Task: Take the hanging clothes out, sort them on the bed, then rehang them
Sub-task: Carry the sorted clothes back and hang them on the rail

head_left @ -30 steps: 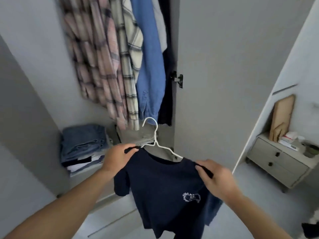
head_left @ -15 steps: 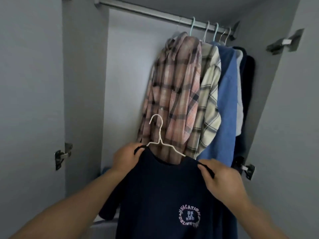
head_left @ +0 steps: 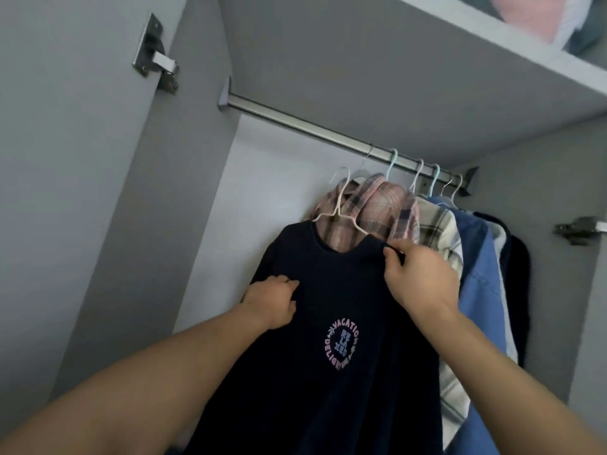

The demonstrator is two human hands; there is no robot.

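Navy printed T-shirt [head_left: 328, 323] on white wire hanger [head_left: 341, 205] sits before the plaid shirt [head_left: 377, 211], below the metal rail [head_left: 312, 128].

Grey wardrobe interior with a pale back wall [head_left: 262, 192]; a metal rail [head_left: 295, 124] runs beneath a grey shelf [head_left: 361, 60]; metal hinges [head_left: 157, 59] on both sides.

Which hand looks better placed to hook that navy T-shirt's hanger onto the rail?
Probably the right hand: it pinches the navy T-shirt at the shoulder, by the white hanger below the rail. The left hand grips lower.
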